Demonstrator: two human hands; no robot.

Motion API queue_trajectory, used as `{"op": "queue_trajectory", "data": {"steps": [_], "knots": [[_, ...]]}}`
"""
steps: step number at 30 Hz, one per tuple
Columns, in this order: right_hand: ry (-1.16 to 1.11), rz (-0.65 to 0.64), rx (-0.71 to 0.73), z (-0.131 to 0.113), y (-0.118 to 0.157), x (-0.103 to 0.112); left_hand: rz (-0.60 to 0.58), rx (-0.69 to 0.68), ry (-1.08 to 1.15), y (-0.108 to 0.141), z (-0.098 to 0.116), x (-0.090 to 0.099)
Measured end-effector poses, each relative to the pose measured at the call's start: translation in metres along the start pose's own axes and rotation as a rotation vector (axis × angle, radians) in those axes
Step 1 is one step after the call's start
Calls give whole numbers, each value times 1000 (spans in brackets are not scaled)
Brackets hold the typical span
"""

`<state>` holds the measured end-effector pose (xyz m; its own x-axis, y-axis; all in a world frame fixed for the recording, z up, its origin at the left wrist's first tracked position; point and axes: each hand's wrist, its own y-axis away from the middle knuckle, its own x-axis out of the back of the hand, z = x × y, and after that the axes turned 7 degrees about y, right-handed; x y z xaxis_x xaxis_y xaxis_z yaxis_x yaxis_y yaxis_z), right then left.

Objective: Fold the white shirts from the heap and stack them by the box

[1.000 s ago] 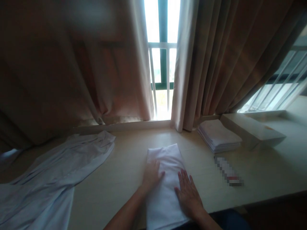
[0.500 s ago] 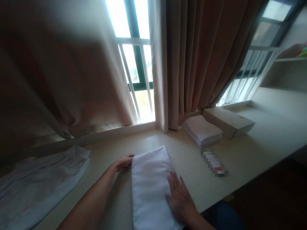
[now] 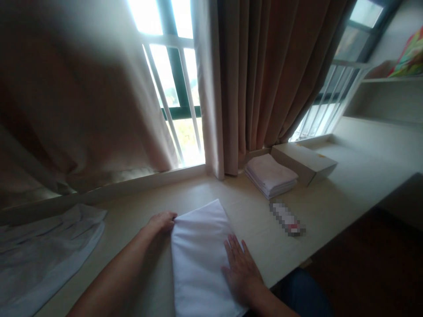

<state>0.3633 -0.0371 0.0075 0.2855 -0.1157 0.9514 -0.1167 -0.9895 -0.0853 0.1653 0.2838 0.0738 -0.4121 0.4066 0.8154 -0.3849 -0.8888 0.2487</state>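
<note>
A folded white cloth lies lengthwise on the table in front of me, its lower end cut off by the picture's edge. At its far left corner, my left hand pinches the edge between thumb and fingers. My right hand rests flat along the right side of the cloth, fingers stretched out and slightly apart. Faint creases run across the upper part of the fabric.
Crumpled white cloth lies on the table at left. Toward the right are a stack of folded white cloths, a pale box and a blurred-out small item. Brown curtains hang behind; the table's edge slants along the right.
The view has turned a little to the right, so everything sits further left. Both hands keep nearly the same places on the folded cloth.
</note>
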Motion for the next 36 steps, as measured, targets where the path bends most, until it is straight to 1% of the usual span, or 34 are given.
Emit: {"op": "queue_trajectory", "data": {"steps": [3, 6, 8, 10, 12, 13, 14, 15, 17, 19, 22, 25, 26, 28, 30, 31, 33, 36], "knots": [[12, 2, 2, 0, 0, 1, -1, -27, -179, 3, 6, -4], [27, -17, -4, 0, -1, -1, 90, -70, -306, 17, 18, -12], [33, -28, -5, 1, -1, -2, 170, -112, -359, 35, 30, -23], [36, -25, -5, 1, -1, -2, 265, -201, -401, 60, 40, -41], [33, -17, 1, 1, -1, -1, 403, -389, -452, 92, 47, -65], [31, -12, 3, 1, -1, 0, 429, -458, -477, 108, 47, -78], [28, -9, 6, 1, 0, 1, 442, -483, -495, 124, 45, -91], [26, -8, 10, 1, 0, 1, 444, -477, -508, 139, 42, -103], [27, -8, 13, 1, 0, 1, 438, -405, -511, 163, 30, -124], [34, -12, 18, 3, 1, -1, 417, -322, -490, 179, 17, -140], [45, -19, 29, 4, 4, -4, 403, -281, -457, 189, 4, -152], [61, 1, 40, 0, -2, -1, 395, -288, -431, 189, 2, -157], [67, 27, 47, -3, -8, 3, 395, -287, -422, 188, 3, -158], [71, 98, 60, -11, -30, 13, 403, -292, -409, 187, 4, -159], [65, 154, 70, -19, -60, 24, 418, -307, -406, 186, 4, -160], [60, 160, 75, -21, -78, 28, 427, -317, -407, 186, 4, -160], [53, 128, 64, -21, -111, 29, 450, -338, -411, 186, 2, -161], [49, -1, 6, -11, -145, 16, 491, -364, -416, 185, -1, -161]]}}
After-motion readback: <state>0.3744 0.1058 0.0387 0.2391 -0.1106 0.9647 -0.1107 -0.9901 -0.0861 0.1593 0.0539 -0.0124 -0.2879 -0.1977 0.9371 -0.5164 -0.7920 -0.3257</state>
